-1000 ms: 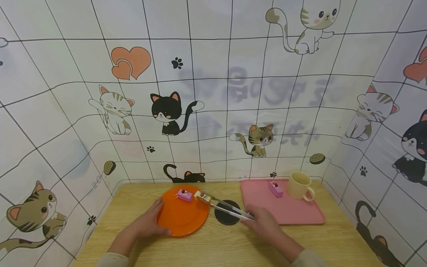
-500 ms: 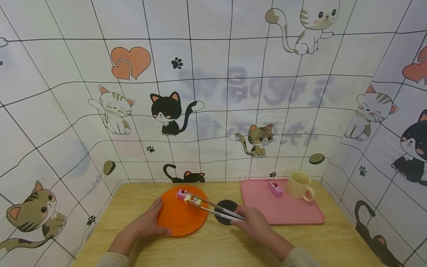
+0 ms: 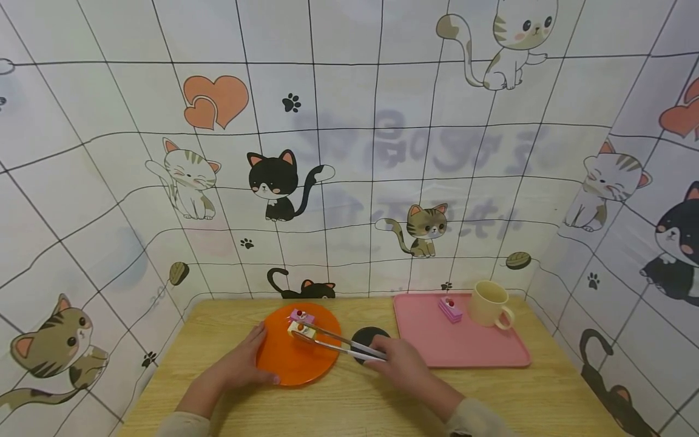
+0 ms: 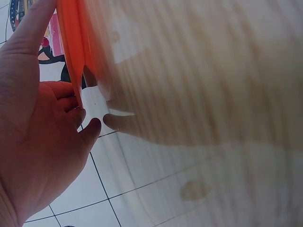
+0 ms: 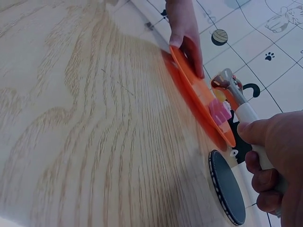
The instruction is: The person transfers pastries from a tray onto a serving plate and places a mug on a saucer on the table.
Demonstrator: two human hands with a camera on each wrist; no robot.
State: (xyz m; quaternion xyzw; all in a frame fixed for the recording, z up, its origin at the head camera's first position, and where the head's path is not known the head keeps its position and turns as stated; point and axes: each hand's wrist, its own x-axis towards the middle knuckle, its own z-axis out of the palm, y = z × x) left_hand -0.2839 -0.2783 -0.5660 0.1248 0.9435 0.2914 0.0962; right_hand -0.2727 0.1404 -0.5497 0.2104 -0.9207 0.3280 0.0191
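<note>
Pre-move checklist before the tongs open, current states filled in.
1. Tongs held in right hand: ok.
2. Yellow cake between the tongs' arms: ok.
3. Yellow cake within the outline of the orange plate in the head view: ok.
4. Left hand at the plate's rim: ok.
5. Yellow cake resting on the plate: cannot tell.
6. Gap to the plate's pink cake: cannot tell; they overlap in the head view.

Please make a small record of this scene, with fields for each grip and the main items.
Left grip: holds the orange plate at its left rim
Right grip: holds the tongs
Tongs: tips at the yellow cake slice; plate contact unclear
Orange plate: carries a pink cake slice behind the yellow one
Pink tray: holds another pink slice and a pale yellow mug
Black disc: on the wooden table, between plate and tray
</note>
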